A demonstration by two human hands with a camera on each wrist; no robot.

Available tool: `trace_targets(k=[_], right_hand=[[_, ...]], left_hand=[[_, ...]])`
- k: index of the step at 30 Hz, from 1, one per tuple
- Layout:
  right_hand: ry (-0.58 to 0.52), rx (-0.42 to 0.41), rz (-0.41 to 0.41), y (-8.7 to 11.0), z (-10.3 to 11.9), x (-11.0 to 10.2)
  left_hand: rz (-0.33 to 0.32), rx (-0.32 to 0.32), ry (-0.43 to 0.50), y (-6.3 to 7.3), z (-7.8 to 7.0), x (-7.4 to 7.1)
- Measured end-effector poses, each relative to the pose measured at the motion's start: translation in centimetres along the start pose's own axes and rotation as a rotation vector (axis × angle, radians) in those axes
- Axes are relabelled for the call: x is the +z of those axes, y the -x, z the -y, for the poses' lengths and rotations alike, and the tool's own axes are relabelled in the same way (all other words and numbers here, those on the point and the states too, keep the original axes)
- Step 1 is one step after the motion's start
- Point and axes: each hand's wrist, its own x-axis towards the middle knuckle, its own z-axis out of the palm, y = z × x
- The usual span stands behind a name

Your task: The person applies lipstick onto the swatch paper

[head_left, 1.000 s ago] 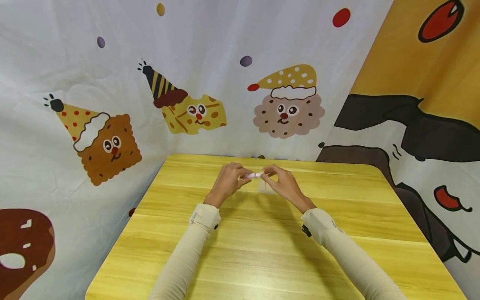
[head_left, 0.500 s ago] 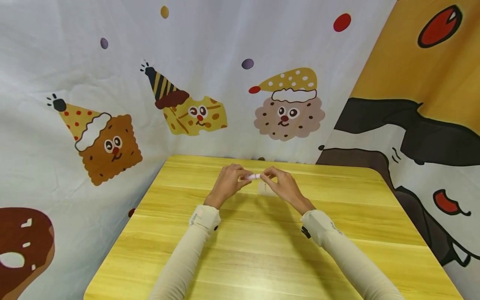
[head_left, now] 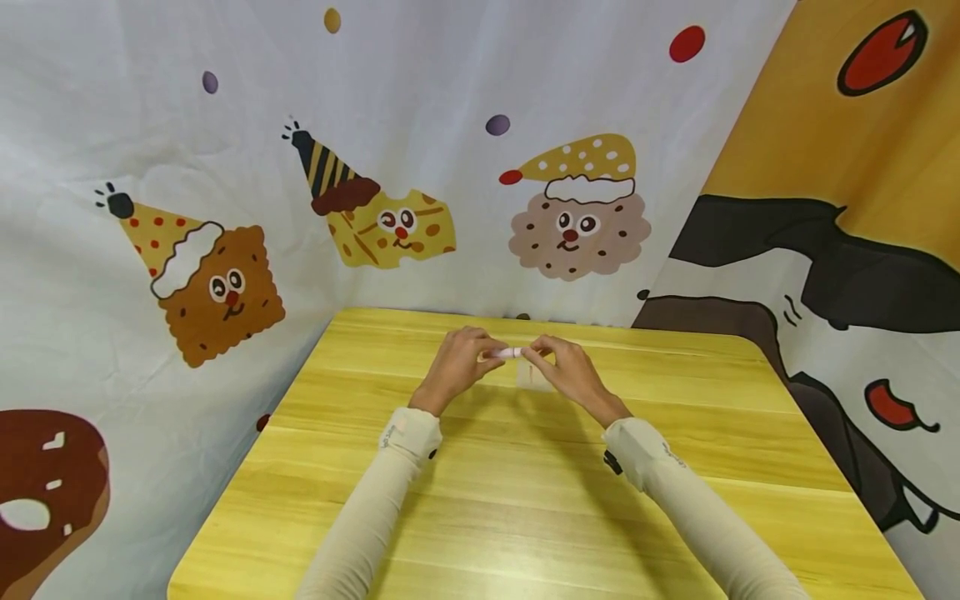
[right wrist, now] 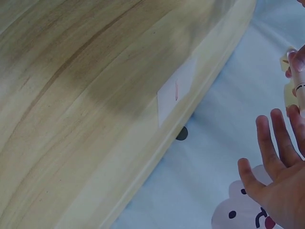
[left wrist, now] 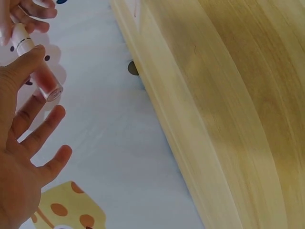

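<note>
A lip gloss tube (head_left: 508,353) is held level between my two hands over the far part of the table. My left hand (head_left: 457,365) pinches its clear, pinkish-red body (left wrist: 46,82) between thumb and forefinger, the other fingers spread loosely. At the opposite end, my right hand (head_left: 567,368) pinches the pale cap (left wrist: 21,34) with its fingertips. A thin dark band shows where cap and body meet. Below the right hand lies a small white paper (right wrist: 177,90) with a short red streak on it, partly covered by that hand in the head view.
The wooden table (head_left: 495,500) reaches back to a white cloth backdrop (head_left: 420,100) printed with cartoon food faces. A brown, yellow and black part of the backdrop (head_left: 787,250) hangs along the right side.
</note>
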Motion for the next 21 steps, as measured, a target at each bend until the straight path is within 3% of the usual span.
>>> trace_targets(k=[9, 21], right_hand=[[-0.027, -0.065, 0.010, 0.06, -0.49, 0.20], [0.055, -0.094, -0.016, 0.01, -0.20, 0.20]], left_hand=[[0.014, -0.002, 0.007, 0.10, -0.06, 0.05], [0.055, -0.038, -0.026, 0.03, -0.30, -0.19]])
